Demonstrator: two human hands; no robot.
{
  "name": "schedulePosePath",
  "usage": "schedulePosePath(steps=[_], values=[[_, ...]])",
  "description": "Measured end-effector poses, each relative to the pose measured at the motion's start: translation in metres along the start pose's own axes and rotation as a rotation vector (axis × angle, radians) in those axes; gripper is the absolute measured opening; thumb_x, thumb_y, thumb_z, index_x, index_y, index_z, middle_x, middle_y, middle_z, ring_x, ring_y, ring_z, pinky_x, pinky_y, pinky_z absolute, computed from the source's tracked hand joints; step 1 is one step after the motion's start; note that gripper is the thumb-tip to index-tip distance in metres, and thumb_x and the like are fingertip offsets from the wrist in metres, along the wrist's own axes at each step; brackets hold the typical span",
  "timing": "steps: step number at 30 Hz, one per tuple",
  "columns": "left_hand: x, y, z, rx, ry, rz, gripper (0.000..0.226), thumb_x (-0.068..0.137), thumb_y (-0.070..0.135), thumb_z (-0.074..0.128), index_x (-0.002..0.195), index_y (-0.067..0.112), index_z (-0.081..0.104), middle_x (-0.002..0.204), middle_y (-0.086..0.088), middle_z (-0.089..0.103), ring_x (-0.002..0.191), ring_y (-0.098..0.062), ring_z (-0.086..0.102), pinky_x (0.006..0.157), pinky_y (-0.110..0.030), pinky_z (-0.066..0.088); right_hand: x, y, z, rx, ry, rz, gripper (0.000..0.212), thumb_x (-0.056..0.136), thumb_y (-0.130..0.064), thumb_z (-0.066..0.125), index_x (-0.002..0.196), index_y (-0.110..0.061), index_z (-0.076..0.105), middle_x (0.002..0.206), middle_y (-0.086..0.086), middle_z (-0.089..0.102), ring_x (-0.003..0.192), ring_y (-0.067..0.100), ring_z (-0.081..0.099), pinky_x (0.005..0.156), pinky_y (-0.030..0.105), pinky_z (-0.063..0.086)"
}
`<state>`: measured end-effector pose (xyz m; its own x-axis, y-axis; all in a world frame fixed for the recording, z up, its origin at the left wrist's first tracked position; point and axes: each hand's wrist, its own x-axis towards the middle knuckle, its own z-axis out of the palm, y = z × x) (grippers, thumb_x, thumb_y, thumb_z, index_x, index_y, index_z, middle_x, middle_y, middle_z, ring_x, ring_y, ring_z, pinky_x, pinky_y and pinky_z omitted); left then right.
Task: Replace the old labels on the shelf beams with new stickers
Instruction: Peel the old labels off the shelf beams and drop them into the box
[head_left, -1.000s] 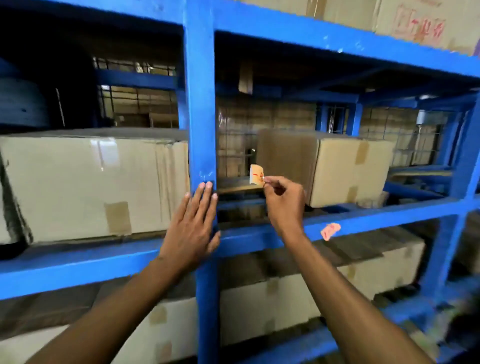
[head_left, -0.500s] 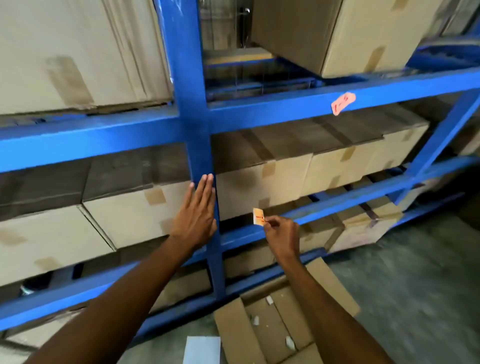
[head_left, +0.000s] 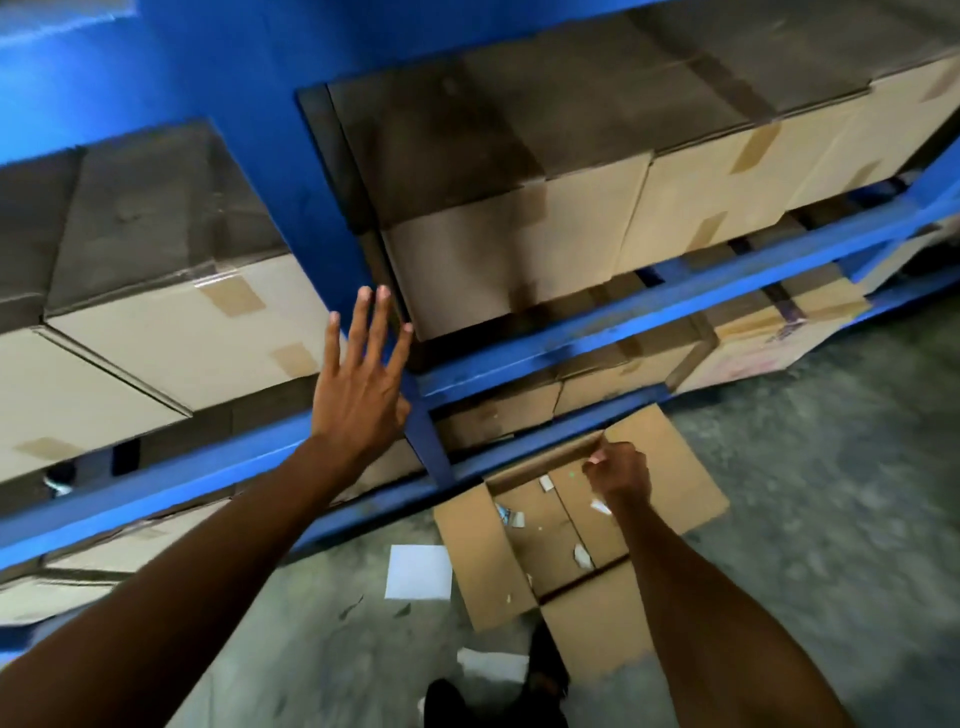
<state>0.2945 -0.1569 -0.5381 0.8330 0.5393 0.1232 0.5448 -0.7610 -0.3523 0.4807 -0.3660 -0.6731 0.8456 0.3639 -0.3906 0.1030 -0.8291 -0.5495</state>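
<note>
My left hand (head_left: 358, 395) is open, fingers spread, resting flat against the blue upright post (head_left: 291, 208) of the rack. My right hand (head_left: 621, 475) hangs lower, over an open cardboard box (head_left: 478, 561) on the floor. Its fingers are pinched together, and a small pale pink bit, the old label (head_left: 595, 459), shows at the fingertips. Several torn label scraps (head_left: 582, 556) lie in the bottom of the box. A blue shelf beam (head_left: 675, 306) runs to the right of the post; no label shows on it in this blurred view.
Taped cardboard cartons (head_left: 519, 249) fill the shelves on both sides of the post. A white sheet (head_left: 420, 571) lies on the grey concrete floor left of the open box. My dark shoe (head_left: 545, 670) stands at the box's near flap.
The view has swung down from the upper shelf to the floor. My right hand carried the peeled label down over the open box. My left hand slid down the post.
</note>
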Motion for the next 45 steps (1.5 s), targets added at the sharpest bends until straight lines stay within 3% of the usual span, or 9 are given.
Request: schedulePosePath(steps=[5, 10, 13, 17, 21, 28, 37, 41, 45], values=[[0.001, 0.001, 0.004, 0.009, 0.023, -0.009, 0.082, 0.07, 0.028, 0.065, 0.144, 0.015, 0.033, 0.157, -0.024, 0.0, 0.143, -0.036, -0.016, 0.116, -0.056, 0.005, 0.011, 0.007, -0.003, 0.127, 0.011, 0.126, 0.029, 0.087, -0.023, 0.054, 0.102, 0.0, 0.065, 0.106, 0.023, 0.067, 0.099, 0.037, 0.062, 0.086, 0.041, 0.053], [0.006, 0.024, -0.012, -0.089, 0.054, 0.029, 0.079, 0.074, 0.026, 0.065, 0.144, 0.011, 0.032, 0.156, -0.027, 0.0, 0.145, -0.039, -0.005, 0.116, -0.054, 0.001, 0.014, -0.003, -0.024, 0.152, 0.037, 0.04, 0.02, 0.086, -0.013, 0.056, 0.099, -0.002, 0.066, 0.105, 0.019, 0.068, 0.099, 0.033, 0.063, 0.09, 0.042, 0.052], [0.022, 0.045, -0.042, -0.143, 0.159, 0.099, 0.083, 0.076, 0.028, 0.062, 0.147, 0.011, 0.024, 0.157, -0.025, 0.0, 0.145, -0.036, -0.006, 0.116, -0.051, 0.0, 0.013, -0.04, -0.056, 0.297, 0.156, -0.079, 0.022, 0.086, -0.008, 0.057, 0.106, -0.008, 0.065, 0.107, 0.017, 0.067, 0.101, 0.03, 0.062, 0.089, 0.04, 0.052], [0.059, 0.062, -0.098, -0.1, 0.437, 0.173, 0.095, 0.072, 0.032, 0.063, 0.149, 0.01, 0.012, 0.157, -0.023, 0.006, 0.145, -0.032, -0.003, 0.117, -0.05, 0.002, 0.014, -0.111, -0.128, 0.432, 0.42, -0.293, 0.024, 0.086, -0.01, 0.054, 0.107, -0.008, 0.065, 0.1, 0.018, 0.07, 0.094, 0.032, 0.064, 0.081, 0.036, 0.051], [0.104, 0.055, -0.155, 0.002, 0.606, 0.149, 0.097, 0.072, 0.032, 0.058, 0.15, 0.01, 0.004, 0.158, -0.022, 0.006, 0.147, -0.033, 0.001, 0.117, -0.05, 0.0, 0.013, -0.173, -0.211, 0.633, 0.637, -0.456, 0.025, 0.083, -0.009, 0.054, 0.104, -0.006, 0.067, 0.095, 0.016, 0.072, 0.089, 0.029, 0.066, 0.081, 0.035, 0.051], [0.142, 0.024, -0.182, 0.228, 0.489, 0.074, 0.102, 0.081, 0.045, 0.056, 0.147, 0.003, -0.008, 0.157, -0.024, -0.006, 0.145, -0.037, -0.006, 0.116, -0.052, -0.006, 0.032, -0.232, -0.302, 0.548, 0.772, -0.615, 0.037, 0.088, -0.012, 0.05, 0.124, -0.01, 0.058, 0.114, 0.017, 0.062, 0.102, 0.029, 0.061, 0.09, 0.035, 0.045], [0.141, 0.021, -0.184, 0.322, 0.471, 0.089, 0.11, 0.077, 0.058, 0.054, 0.148, 0.003, -0.008, 0.156, -0.026, -0.009, 0.145, -0.039, -0.008, 0.116, -0.053, -0.002, 0.045, -0.246, -0.296, 0.378, 0.885, -0.66, 0.024, 0.087, -0.017, 0.058, 0.106, -0.008, 0.067, 0.108, 0.015, 0.063, 0.101, 0.028, 0.058, 0.09, 0.042, 0.048], [0.141, 0.019, -0.182, 0.29, 0.486, 0.117, 0.103, 0.079, 0.053, 0.054, 0.149, 0.006, -0.004, 0.157, -0.025, -0.008, 0.145, -0.038, -0.01, 0.118, -0.052, 0.0, 0.032, -0.243, -0.29, 0.534, 0.817, -0.682, 0.014, 0.078, -0.02, 0.062, 0.084, -0.009, 0.068, 0.09, 0.01, 0.068, 0.084, 0.024, 0.063, 0.076, 0.038, 0.052], [0.125, 0.018, -0.157, 0.24, 0.454, 0.133, 0.094, 0.078, 0.036, 0.056, 0.149, 0.005, 0.004, 0.157, -0.024, -0.006, 0.145, -0.037, -0.008, 0.119, -0.052, 0.001, 0.012, -0.228, -0.25, 0.674, 0.71, -0.684, 0.007, 0.073, -0.014, 0.06, 0.077, -0.011, 0.065, 0.08, 0.009, 0.067, 0.074, 0.022, 0.061, 0.071, 0.034, 0.049]])
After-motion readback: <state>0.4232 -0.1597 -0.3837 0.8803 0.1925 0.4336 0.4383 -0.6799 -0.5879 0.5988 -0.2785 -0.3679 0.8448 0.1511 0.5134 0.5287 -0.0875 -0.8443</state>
